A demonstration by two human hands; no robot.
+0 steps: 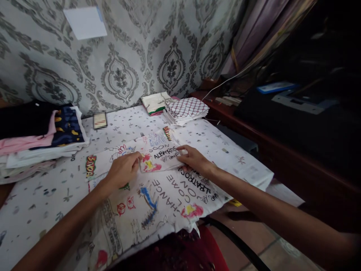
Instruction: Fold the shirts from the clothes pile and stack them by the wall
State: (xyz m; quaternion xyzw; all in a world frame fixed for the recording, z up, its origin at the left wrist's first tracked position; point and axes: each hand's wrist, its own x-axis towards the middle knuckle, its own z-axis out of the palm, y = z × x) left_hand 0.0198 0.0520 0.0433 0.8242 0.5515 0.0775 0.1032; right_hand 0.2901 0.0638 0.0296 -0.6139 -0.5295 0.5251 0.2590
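Note:
A white cloth garment (169, 199) covered in printed drawings and lettering lies over the near edge of the table. Part of it is turned over into a folded flap (158, 156) on top, reading "ALBATROS". At the flap's left edge my left hand (124, 171) has its fingers closed on the fabric. My right hand (194, 160) pinches the flap at its right edge, thumb and fingers together. Whether the garment is a shirt or another kind cannot be made out.
A stack of folded clothes (42, 139) stands at the left. Folded cloths (186, 109) lie at the back, near a small blurred card (100, 120). The patterned white tablecloth (239, 158) covers the table. A dark wooden desk (254, 131) stands at the right.

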